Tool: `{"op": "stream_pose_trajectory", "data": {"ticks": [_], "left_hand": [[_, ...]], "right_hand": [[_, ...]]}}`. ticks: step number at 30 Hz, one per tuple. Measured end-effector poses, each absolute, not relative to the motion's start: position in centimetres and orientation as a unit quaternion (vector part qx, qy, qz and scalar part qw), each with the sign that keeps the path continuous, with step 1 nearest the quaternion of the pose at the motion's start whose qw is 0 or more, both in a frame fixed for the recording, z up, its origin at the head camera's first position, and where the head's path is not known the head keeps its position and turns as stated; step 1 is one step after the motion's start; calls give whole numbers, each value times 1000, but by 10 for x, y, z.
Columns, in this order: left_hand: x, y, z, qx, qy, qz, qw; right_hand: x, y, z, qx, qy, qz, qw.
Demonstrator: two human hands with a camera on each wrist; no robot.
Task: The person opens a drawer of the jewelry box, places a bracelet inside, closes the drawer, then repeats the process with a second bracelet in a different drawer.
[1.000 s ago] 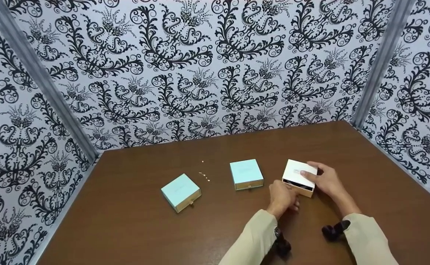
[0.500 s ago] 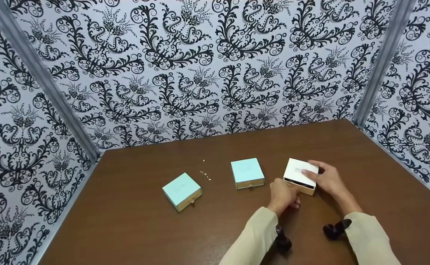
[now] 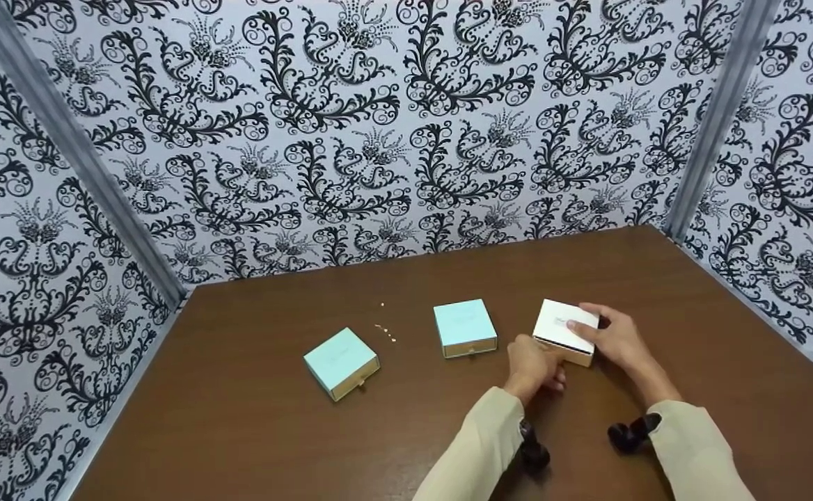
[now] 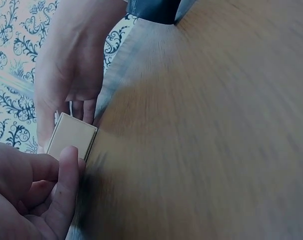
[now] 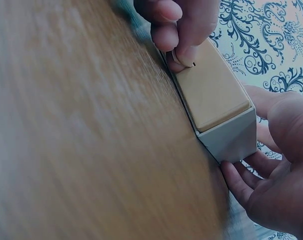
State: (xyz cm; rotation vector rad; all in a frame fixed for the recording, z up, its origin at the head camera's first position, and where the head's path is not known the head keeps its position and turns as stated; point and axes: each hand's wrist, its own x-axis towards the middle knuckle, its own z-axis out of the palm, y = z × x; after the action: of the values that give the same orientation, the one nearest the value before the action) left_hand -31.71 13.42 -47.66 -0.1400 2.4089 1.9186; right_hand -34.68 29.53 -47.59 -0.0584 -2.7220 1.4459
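A white drawer box (image 3: 554, 320) with a gold-tan front stands at the right of the table. My right hand (image 3: 615, 339) grips its right side, thumb on the lid and the other fingers around the side and back. At the front, my left hand (image 3: 533, 363) pinches the small pull tab (image 5: 183, 61) between thumb and curled finger. The tan drawer front (image 5: 216, 92) sticks out slightly past the white sleeve in the right wrist view, and a thin dark slit shows above it in the head view. The drawer's inside is hidden.
Two turquoise drawer boxes with gold fronts stand to the left: one box (image 3: 465, 323) near the middle, another box (image 3: 340, 358) turned at an angle. Several tiny pale bits (image 3: 385, 330) lie between them. A patterned wall (image 3: 351, 174) closes off the brown table's (image 3: 274, 445) back.
The drawer has slid inward, narrowing the dark opening at the front of the white box to a thin slit. Both hands keep their holds on it.
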Motion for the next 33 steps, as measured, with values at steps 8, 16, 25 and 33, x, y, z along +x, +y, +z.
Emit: {"op": "stream_pose_trajectory", "data": {"ticks": [8, 16, 25, 33], "left_hand": [[-318, 135, -474, -43, 775, 629, 29], [-319, 135, -476, -38, 772, 634, 35], [-322, 137, -478, -42, 769, 637, 32], [-321, 136, -477, -39, 768, 639, 31]], "right_hand": [[-348, 296, -476, -6, -883, 467, 40], [-348, 295, -478, -2, -883, 466, 54], [-347, 296, -478, -6, -882, 469, 47], [-347, 296, -478, -7, -885, 463, 45]]}}
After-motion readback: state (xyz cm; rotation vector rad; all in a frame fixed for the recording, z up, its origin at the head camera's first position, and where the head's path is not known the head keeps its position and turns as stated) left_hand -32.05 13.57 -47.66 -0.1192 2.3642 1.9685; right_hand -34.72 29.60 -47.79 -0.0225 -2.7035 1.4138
